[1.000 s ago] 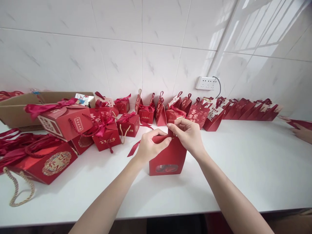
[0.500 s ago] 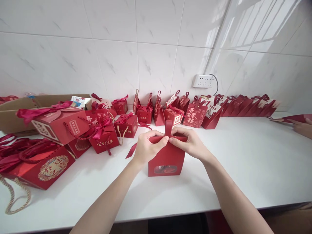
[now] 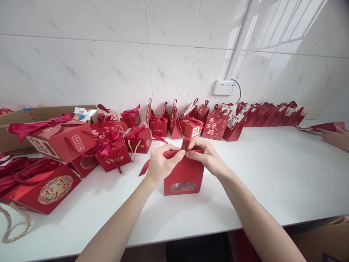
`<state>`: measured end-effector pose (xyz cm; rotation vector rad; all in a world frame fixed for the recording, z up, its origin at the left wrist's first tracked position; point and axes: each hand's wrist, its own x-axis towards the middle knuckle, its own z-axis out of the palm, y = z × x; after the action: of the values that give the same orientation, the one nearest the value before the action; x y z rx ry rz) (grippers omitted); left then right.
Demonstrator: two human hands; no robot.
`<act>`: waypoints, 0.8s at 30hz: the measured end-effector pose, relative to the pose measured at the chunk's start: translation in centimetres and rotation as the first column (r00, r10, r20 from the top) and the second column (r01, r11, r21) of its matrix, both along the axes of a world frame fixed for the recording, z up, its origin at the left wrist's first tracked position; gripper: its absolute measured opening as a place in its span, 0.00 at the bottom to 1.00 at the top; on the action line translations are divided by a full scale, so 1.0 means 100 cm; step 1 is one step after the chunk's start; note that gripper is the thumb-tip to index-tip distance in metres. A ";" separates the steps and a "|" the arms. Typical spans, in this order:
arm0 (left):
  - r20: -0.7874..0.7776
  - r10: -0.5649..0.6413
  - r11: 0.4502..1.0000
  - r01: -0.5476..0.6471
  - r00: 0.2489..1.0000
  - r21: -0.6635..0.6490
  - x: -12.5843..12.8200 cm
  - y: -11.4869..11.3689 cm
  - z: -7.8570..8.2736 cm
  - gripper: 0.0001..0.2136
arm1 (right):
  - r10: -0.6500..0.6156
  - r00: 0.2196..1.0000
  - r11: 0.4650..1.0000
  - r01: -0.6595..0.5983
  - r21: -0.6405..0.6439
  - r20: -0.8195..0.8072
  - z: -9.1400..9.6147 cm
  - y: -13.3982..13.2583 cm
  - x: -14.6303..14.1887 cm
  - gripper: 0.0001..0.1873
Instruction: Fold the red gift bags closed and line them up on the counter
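A small red paper gift bag with a clear oval window low on its front stands upright on the white table, right in front of me. My left hand and my right hand both pinch its top edge, fingertips almost meeting at the middle. A dark red ribbon hangs from the bag's top, left of my left hand, and another strip of it sticks up behind my fingers.
Several red gift boxes with ribbons crowd the left side, beside a cardboard box. A row of red gift bags lines the tiled wall under a wall socket. Another person's hand holds a flat red piece at the right edge.
My right hand has come down from the ribbon above the bag to its top edge. Both hands now pinch the top together at the middle.
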<state>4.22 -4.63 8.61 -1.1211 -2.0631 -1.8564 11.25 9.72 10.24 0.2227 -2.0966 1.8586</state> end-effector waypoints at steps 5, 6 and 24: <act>0.002 0.021 1.000 -0.021 1.000 0.009 0.001 -0.001 0.002 0.04 | -0.050 0.998 0.997 0.053 0.064 -0.044 -0.006 0.008 -0.001 0.06; 0.013 0.042 0.999 -0.042 0.999 0.019 0.000 -0.001 0.002 0.05 | -0.005 1.000 0.997 0.006 0.076 -0.010 -0.007 0.012 -0.001 0.10; -0.815 0.045 0.999 -0.047 0.577 0.022 -0.002 0.006 -0.026 0.23 | 0.012 0.998 0.777 0.032 -0.629 0.065 -0.047 0.027 -0.037 0.15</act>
<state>3.98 -4.04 6.00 -1.5145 -1.4868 -0.9497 7.56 12.38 5.56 -0.0192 -1.3739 2.4615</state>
